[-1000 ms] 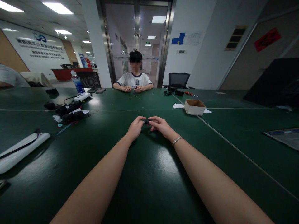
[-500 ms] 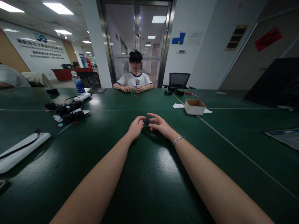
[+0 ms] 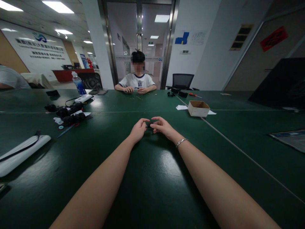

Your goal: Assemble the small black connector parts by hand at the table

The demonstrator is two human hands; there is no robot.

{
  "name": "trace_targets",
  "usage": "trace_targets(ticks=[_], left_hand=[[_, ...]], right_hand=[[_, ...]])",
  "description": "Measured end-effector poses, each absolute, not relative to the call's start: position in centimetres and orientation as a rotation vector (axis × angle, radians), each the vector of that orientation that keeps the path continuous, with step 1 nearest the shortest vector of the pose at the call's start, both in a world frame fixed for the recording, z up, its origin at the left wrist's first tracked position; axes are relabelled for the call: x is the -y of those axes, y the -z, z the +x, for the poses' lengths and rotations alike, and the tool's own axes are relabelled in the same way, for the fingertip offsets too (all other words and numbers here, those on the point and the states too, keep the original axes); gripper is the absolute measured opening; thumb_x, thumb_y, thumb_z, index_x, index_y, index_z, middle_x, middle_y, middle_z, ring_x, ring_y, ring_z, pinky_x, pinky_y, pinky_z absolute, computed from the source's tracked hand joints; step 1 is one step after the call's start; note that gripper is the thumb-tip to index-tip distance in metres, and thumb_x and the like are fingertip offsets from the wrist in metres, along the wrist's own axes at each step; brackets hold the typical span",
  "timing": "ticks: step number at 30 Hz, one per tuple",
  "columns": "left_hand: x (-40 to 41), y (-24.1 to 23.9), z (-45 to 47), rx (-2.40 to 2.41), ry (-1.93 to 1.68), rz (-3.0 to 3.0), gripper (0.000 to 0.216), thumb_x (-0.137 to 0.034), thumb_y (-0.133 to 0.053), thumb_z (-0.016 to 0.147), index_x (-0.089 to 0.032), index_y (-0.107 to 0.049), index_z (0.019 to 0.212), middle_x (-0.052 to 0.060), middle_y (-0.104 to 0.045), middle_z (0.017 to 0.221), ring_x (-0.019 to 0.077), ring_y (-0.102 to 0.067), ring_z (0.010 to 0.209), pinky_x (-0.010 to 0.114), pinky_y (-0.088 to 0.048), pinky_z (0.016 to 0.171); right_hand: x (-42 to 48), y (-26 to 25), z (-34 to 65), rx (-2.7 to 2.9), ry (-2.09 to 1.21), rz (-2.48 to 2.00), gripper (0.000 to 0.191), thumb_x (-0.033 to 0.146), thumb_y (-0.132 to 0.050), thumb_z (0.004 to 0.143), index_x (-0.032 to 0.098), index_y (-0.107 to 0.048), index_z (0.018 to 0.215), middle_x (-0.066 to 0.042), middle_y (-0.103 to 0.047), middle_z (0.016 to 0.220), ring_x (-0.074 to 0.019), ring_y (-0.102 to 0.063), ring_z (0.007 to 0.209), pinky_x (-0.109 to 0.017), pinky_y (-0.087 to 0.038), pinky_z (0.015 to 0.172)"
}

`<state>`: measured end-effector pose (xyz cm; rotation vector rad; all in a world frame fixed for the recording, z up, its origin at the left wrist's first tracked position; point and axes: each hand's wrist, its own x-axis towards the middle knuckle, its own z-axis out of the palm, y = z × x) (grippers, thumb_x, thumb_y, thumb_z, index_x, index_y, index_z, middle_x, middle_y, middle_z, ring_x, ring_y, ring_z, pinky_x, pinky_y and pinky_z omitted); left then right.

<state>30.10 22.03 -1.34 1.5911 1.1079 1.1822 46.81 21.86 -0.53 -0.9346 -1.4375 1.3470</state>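
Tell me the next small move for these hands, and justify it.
I would probably bring the index finger of the right hand down onto the small dark piece: the left hand pinches one end, while at the other the right thumb and raised index finger stand spread apart.

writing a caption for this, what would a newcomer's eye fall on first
Likely the left hand and right hand, near the picture's centre, with a small dark object between them. Then perhaps the open box farther off to the right, and the person seated across the green table.
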Motion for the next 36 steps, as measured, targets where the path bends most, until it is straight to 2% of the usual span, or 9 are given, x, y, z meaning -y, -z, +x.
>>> trace_targets(ticks=[4,8,13,17,22,26,30,34,36], left_hand=[[-22.1,1.47,30.05,-1.124,-1.169,1.616,0.028,-0.021,-0.038,0.087,-0.016,-0.06,0.103,-0.001,-0.053,0.068,0.0107,-0.047,0.057,0.022,-0.037,0.057],[-22.28,1.66,30.08,-1.126,-1.179,1.627,0.028,-0.019,-0.037,0.086,-0.016,-0.06,0.102,0.0,-0.055,0.072,0.0103,-0.048,0.058,0.021,-0.038,0.058],[-22.6,2.03,30.0,-1.117,-1.177,1.624,0.027,-0.021,-0.038,0.087,-0.016,-0.059,0.103,0.0,-0.056,0.075,0.0101,-0.048,0.059,0.022,-0.039,0.059],[-22.74,2.24,29.95,-1.101,-1.194,1.649,0.027,-0.021,-0.037,0.087,-0.016,-0.059,0.103,0.001,-0.057,0.077,0.0098,-0.048,0.059,0.021,-0.039,0.059],[-22.3,1.74,30.02,-1.12,-1.17,1.618,0.027,-0.02,-0.037,0.087,-0.017,-0.059,0.102,-0.001,-0.054,0.071,0.01,-0.047,0.057,0.021,-0.038,0.058],[-22.09,1.43,30.01,-1.143,-1.16,1.649,0.027,-0.019,-0.036,0.087,-0.016,-0.059,0.102,-0.001,-0.052,0.066,0.0103,-0.046,0.055,0.021,-0.035,0.055],[-22.22,1.58,30.03,-1.127,-1.172,1.637,0.025,-0.019,-0.039,0.086,-0.017,-0.059,0.101,-0.002,-0.052,0.066,0.0102,-0.045,0.054,0.021,-0.036,0.055],[-22.26,1.62,30.03,-1.132,-1.17,1.643,0.025,-0.019,-0.038,0.086,-0.017,-0.058,0.101,-0.002,-0.051,0.065,0.0105,-0.046,0.055,0.022,-0.036,0.056],[-22.25,1.61,29.99,-1.14,-1.165,1.659,0.027,-0.02,-0.037,0.086,-0.017,-0.058,0.102,-0.002,-0.05,0.062,0.0111,-0.046,0.055,0.022,-0.035,0.055]], right_hand=[[-21.97,0.61,46.61,1.48,-1.319,-0.96,0.027,0.03,-0.065,0.081,0.015,-0.056,0.101,0.001,-0.057,0.067,-0.0084,-0.053,0.051,-0.02,-0.048,0.05],[-21.93,0.63,46.88,1.45,-1.362,-0.887,0.05,0.019,-0.076,0.065,0.021,-0.051,0.107,0.002,-0.057,0.08,-0.0095,-0.058,0.059,-0.023,-0.051,0.058],[-21.9,0.45,46.73,1.557,-1.289,-0.957,0.029,0.03,-0.061,0.08,0.016,-0.055,0.105,0.002,-0.055,0.067,-0.0085,-0.048,0.048,-0.02,-0.042,0.046],[-21.69,0.19,46.77,1.609,-1.283,-0.892,0.055,0.017,-0.069,0.068,0.023,-0.049,0.119,0.003,-0.056,0.082,-0.0078,-0.052,0.054,-0.019,-0.044,0.049],[-21.66,0.18,46.81,1.612,-1.267,-0.989,0.034,0.03,-0.059,0.08,0.017,-0.054,0.111,0.003,-0.054,0.068,-0.0071,-0.045,0.046,-0.017,-0.034,0.04],[-21.71,0.16,46.92,1.634,-1.257,-0.938,0.055,0.02,-0.07,0.068,0.024,-0.05,0.119,0.003,-0.056,0.082,-0.0076,-0.051,0.054,-0.016,-0.037,0.043],[-21.76,0.15,47.04,1.667,-1.28,-0.988,0.035,0.032,-0.06,0.081,0.018,-0.054,0.113,0.002,-0.056,0.071,-0.0078,-0.048,0.05,-0.017,-0.035,0.041],[-21.87,0.31,47.04,1.679,-1.264,-0.917,0.058,0.022,-0.073,0.069,0.023,-0.047,0.121,0.001,-0.059,0.087,-0.0081,-0.054,0.057,-0.016,-0.04,0.044],[-21.91,0.37,47.02,1.647,-1.288,-0.938,0.051,0.027,-0.07,0.074,0.022,-0.048,0.119,0.0,-0.06,0.084,-0.0087,-0.055,0.056,-0.017,-0.04,0.044]])
